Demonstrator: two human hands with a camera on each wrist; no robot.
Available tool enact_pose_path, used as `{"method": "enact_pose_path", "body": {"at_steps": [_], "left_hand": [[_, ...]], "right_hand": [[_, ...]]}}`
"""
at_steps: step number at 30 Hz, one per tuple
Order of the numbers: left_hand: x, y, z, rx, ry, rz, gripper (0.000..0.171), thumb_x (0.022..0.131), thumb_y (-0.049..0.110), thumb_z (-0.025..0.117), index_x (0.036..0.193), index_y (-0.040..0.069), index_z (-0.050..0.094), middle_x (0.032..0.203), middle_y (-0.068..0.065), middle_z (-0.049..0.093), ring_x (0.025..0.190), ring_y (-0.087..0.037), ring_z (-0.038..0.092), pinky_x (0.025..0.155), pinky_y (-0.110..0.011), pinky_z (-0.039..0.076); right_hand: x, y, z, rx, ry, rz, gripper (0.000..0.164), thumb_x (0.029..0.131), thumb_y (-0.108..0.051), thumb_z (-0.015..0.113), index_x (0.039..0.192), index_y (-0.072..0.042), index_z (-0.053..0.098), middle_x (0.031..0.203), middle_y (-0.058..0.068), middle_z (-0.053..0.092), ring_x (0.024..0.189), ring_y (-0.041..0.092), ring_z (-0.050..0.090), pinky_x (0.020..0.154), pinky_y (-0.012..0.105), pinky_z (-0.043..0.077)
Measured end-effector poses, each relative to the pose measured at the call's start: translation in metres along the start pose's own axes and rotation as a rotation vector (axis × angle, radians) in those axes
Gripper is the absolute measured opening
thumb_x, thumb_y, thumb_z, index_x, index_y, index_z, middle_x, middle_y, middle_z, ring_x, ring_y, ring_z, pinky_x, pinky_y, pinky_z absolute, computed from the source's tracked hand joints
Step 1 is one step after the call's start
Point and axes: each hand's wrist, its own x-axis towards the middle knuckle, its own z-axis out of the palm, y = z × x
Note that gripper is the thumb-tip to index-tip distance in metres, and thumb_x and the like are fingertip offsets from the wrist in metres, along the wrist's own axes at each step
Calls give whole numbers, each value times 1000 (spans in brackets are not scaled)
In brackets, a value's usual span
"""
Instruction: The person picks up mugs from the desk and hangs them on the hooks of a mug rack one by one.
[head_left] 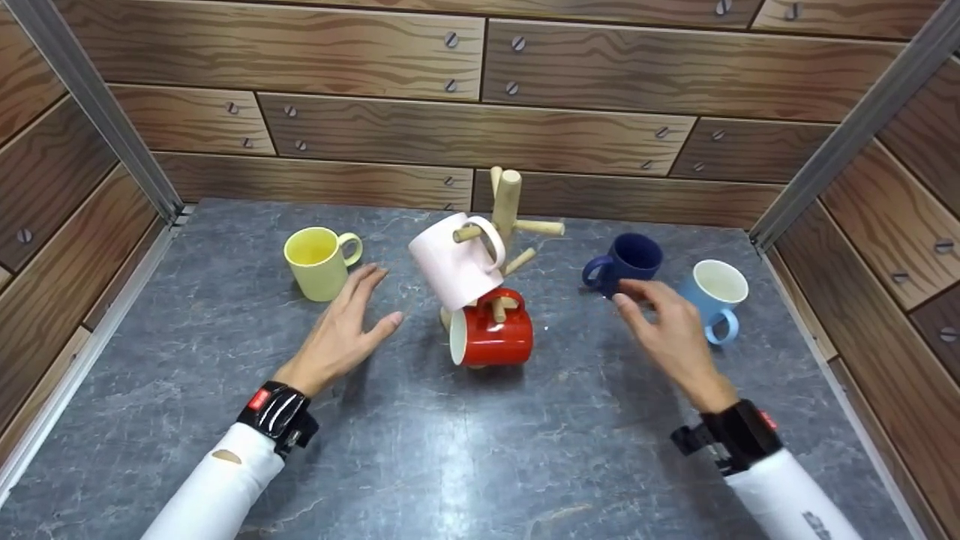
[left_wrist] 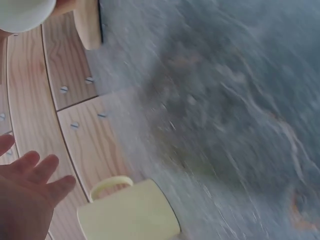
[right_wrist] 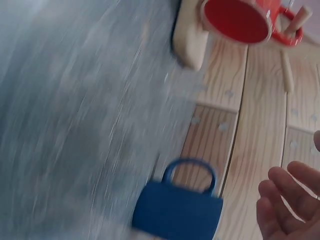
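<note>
At right, the head view alone shows the light-blue mug.

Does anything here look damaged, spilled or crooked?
The left sleeve has what looks like a small hole near the wristband: a tan oval breaks the white. The pink mug and red mug tilt but hang by their handles on the wooden rack, so that seems normal. No spill shows.

Light blue mug partly behind right hand, left wrist view's tabletop blurred, yellow mug cropped
</note>
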Motion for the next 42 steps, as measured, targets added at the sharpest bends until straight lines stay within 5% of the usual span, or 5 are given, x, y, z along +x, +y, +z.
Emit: {"method": "enact_pose_path", "body": {"at_steps": [12,20,26,34,42], "left_hand": [[-14,-11,-10,181,-51,-52,79,88,66,50,149,18,38,157,-10,22,137,-37,31,109,-56,28],[-17,-12,-12,217,-138,-105,83,85,73,47,147,19,41,157,-11,19,139,-39,26,109,-60,25],[-20,-15,-11,224,-138,-97,81,86,71,49,146,17,42,156,-12,21,138,-40,27,108,-60,24],[-26,-19,-7,228,-145,-100,82,86,72,48,146,17,43,155,-15,23,136,-39,31,109,-58,25],[-30,-22,-6,232,-139,-90,82,86,70,50,147,15,42,154,-16,25,135,-41,32,108,-59,27]], "right_hand": [[16,41,-32,-293,-53,41,46,88,-41,67,120,-9,66,131,18,55,118,43,47,93,62,35],[28,63,-45,-384,-273,233,75,89,-61,56,142,-10,46,152,25,26,137,51,19,93,80,18],[34,80,-51,-383,-381,346,86,88,-66,51,151,-11,31,154,29,14,137,54,10,92,81,16],[37,97,-54,-312,-419,431,93,88,-67,50,154,-9,21,152,35,8,133,58,13,98,74,16],[38,107,-51,-358,-423,479,95,87,-66,53,153,-6,22,148,39,13,123,66,22,95,75,22]]}}
